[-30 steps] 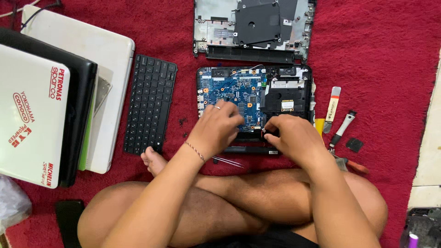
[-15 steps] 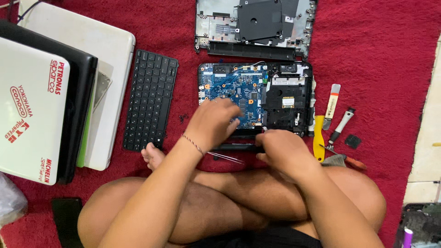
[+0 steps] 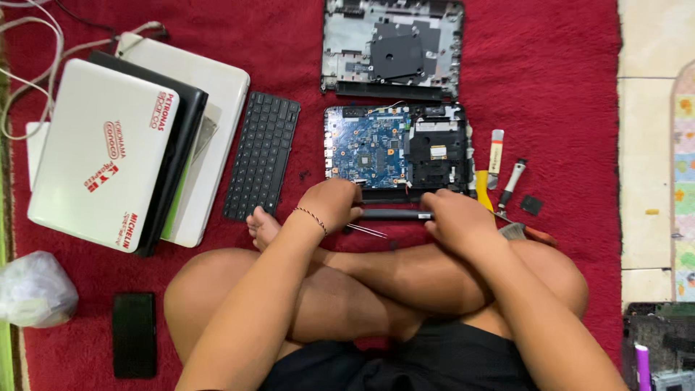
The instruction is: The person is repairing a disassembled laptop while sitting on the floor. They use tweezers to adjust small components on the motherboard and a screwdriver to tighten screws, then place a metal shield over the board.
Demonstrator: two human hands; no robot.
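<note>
- Red carpet (image 3: pixel 565 87) is carrying everything; at far left a stack of closed laptops (image 3: pixel 108 156) is lying with white cables above it, a clear bag (image 3: pixel 32 289) and a black phone (image 3: pixel 134 333) below.
- Next right, a loose black keyboard (image 3: pixel 262 153) is sitting just beside the stack, leaving only a narrow strip of carpet before the opened laptop base (image 3: pixel 397 148).
- Left hand (image 3: pixel 331 205) has been sliding down off the blue board (image 3: pixel 365 145) over the last second and is now resting at the base's near edge, grip curled over the left end of a dark bar (image 3: pixel 394 214); whether it is pinching it I cannot tell.
- Right hand (image 3: pixel 452 217) has likewise been dropping back, grip closed around the bar's right end.
- That bar now seems to be lying slightly apart from the base, so it is probably coming free.
- Thin metal tweezers (image 3: pixel 369 230) are lying just under the bar.
- A removed cover (image 3: pixel 394 47) is filling the room above; tools (image 3: pixel 507 181) are crowding the right, tiles (image 3: pixel 651 145) beyond.
</note>
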